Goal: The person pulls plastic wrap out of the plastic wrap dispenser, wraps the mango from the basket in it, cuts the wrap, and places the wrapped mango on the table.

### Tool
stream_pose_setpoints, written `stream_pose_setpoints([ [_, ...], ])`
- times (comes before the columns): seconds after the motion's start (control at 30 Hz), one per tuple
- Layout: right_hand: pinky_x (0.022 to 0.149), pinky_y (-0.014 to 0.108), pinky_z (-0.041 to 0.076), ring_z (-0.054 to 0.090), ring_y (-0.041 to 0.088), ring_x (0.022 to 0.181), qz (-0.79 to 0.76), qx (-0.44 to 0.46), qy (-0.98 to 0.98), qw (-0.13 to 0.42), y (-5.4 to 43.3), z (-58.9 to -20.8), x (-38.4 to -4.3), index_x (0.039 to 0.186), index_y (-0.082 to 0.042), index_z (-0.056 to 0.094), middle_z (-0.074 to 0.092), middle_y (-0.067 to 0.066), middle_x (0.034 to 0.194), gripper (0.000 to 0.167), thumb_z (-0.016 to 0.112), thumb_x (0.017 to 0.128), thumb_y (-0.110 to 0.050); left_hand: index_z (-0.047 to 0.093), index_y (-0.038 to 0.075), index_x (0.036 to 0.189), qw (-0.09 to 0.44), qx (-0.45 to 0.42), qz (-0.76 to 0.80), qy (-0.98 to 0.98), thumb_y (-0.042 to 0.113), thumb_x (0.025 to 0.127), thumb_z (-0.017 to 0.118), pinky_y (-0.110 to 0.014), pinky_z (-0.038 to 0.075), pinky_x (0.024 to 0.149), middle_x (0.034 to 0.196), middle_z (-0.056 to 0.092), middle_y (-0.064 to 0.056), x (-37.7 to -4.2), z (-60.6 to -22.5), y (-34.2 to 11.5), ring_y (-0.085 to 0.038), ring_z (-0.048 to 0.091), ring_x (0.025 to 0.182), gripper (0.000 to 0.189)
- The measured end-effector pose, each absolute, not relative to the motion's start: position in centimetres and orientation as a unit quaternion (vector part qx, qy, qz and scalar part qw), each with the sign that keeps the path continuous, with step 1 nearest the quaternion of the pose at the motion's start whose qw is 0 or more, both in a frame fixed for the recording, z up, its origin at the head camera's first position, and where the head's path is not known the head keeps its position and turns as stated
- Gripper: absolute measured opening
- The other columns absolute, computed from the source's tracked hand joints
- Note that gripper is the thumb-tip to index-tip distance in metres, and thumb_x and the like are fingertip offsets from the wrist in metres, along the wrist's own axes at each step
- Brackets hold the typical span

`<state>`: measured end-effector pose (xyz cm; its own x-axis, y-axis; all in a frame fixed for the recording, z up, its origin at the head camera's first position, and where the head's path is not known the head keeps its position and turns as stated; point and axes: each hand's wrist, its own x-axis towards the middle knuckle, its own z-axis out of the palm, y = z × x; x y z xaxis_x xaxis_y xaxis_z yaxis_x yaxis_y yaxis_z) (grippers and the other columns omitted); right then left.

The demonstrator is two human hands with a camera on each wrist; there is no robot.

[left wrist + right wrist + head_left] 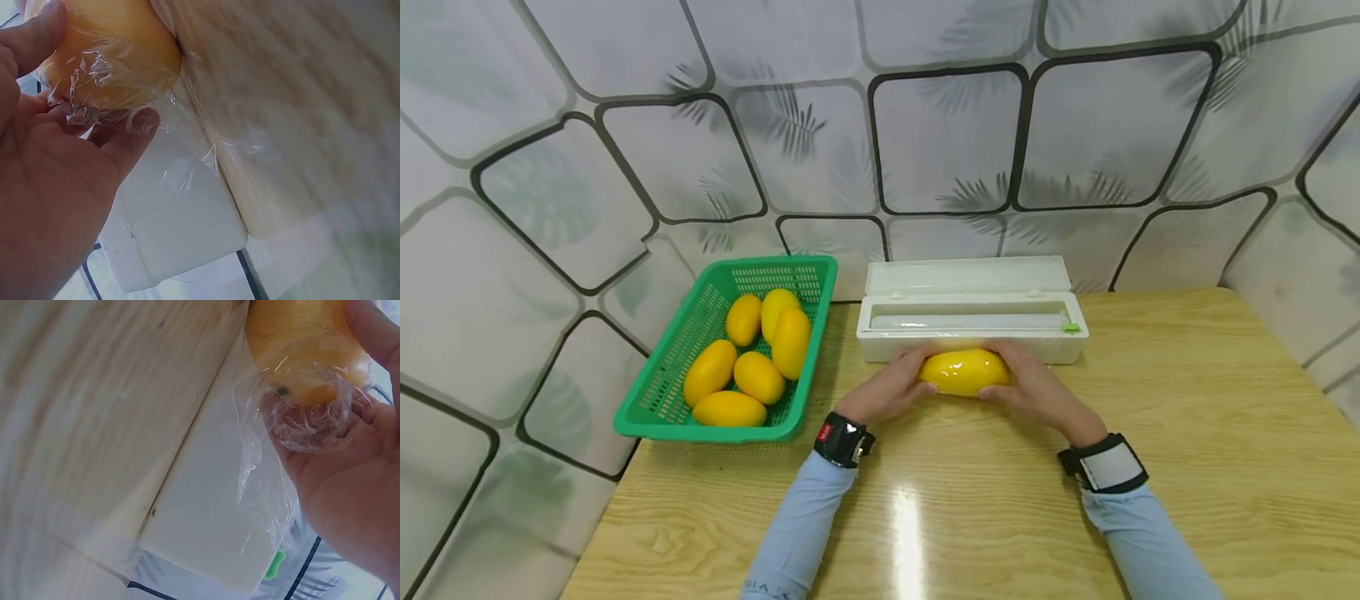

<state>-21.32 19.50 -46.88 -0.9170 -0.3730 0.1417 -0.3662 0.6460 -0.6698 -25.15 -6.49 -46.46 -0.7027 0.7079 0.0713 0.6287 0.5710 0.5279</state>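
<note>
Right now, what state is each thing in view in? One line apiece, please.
Held fruit: covered in film, between both hands
Left hand: grips the fruit's left end
Right hand: grips its right end
Clear film: crumpled at the fruit's ends
White dispenser: lid open
Green slider: at the dispenser's right end
Green basket: upright, holding six yellow fruits

Clear plastic film (312, 432) is crinkling and glinting around the smooth yellow fruit (965, 372). Behind the fruit, the white box (880, 346) is looking like smooth plastic; left of it, the basket (707, 433) is showing perforated plastic; in front, the wood-grained worktop (977, 500) is shining.
</note>
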Motion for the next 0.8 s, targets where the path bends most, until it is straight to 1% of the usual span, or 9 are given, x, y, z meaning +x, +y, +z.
stream_pose_setpoints([
  [0.23, 0.107, 0.056, 0.035, 0.047, 0.035, 0.123, -0.373, -0.202, 0.905, 0.007, 19.52, -46.84, -21.43, 0.142, -0.002, 0.041, 0.048, 0.020, 0.139, 0.062, 0.073, 0.090, -0.016, 0.037, 0.006, 0.146, 0.071, 0.388, 0.264, 0.880, 0.019, 0.100, 0.059, -0.040, 0.029, 0.115, 0.146, 0.048, -0.009, -25.19, -46.42, -6.64, -0.027, 0.041, 0.132, 0.053],
  [0.47, 0.107, 0.055, 0.035, 0.047, 0.035, 0.124, -0.381, -0.205, 0.901, 0.015, 19.62, -46.87, -21.50, 0.143, -0.001, 0.042, 0.049, 0.020, 0.140, 0.062, 0.073, 0.091, -0.017, 0.034, 0.007, 0.148, 0.086, 0.387, 0.260, 0.881, 0.022, 0.101, 0.057, -0.040, 0.029, 0.116, 0.149, 0.045, -0.009, -25.18, -46.30, -6.61, -0.027, 0.041, 0.133, 0.054],
  [0.7, 0.105, 0.054, 0.036, 0.049, 0.033, 0.120, -0.384, -0.211, 0.898, 0.024, 19.76, -46.81, -21.60, 0.143, -0.002, 0.042, 0.051, 0.019, 0.138, 0.061, 0.071, 0.092, -0.016, 0.034, 0.005, 0.149, 0.089, 0.393, 0.270, 0.874, 0.022, 0.102, 0.055, -0.043, 0.028, 0.115, 0.149, 0.045, -0.012, -25.14, -46.26, -6.63, -0.029, 0.041, 0.134, 0.054],
  [0.8, 0.105, 0.054, 0.036, 0.049, 0.033, 0.119, -0.378, -0.211, 0.901, 0.026, 19.77, -46.86, -21.63, 0.144, -0.002, 0.041, 0.051, 0.019, 0.138, 0.061, 0.070, 0.093, -0.017, 0.033, 0.007, 0.149, 0.094, 0.388, 0.272, 0.876, 0.024, 0.102, 0.054, -0.042, 0.028, 0.115, 0.150, 0.044, -0.011, -25.21, -46.40, -6.66, -0.028, 0.040, 0.134, 0.055],
])
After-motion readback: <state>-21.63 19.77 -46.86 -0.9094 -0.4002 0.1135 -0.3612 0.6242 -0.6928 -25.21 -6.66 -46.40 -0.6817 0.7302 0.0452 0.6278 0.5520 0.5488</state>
